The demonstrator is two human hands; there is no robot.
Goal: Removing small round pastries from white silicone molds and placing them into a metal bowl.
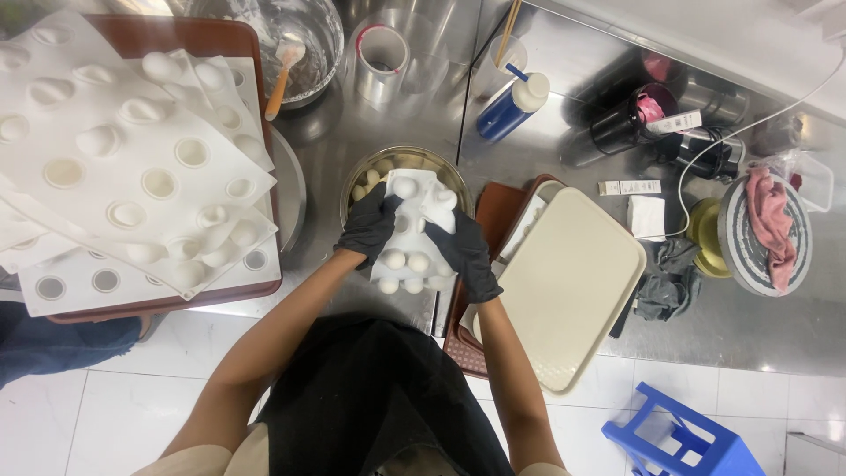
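Both gloved hands, the left hand [368, 225] and the right hand [462, 251], are closed around a white silicone mould [414, 231], bending it over a steel bowl [352, 181] on the tabletop [370, 115]. Pale balls already lie in the bowl, while several bumps on the mould look full. Emptied moulds [132, 150] are stacked on a brown tray [220, 40] to the left; a cream tray [573, 282] sits right.

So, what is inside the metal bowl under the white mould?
In the metal bowl a few small pale balls show along the left and back edge. The white mould, gripped by the left hand and right hand, covers the remainder.
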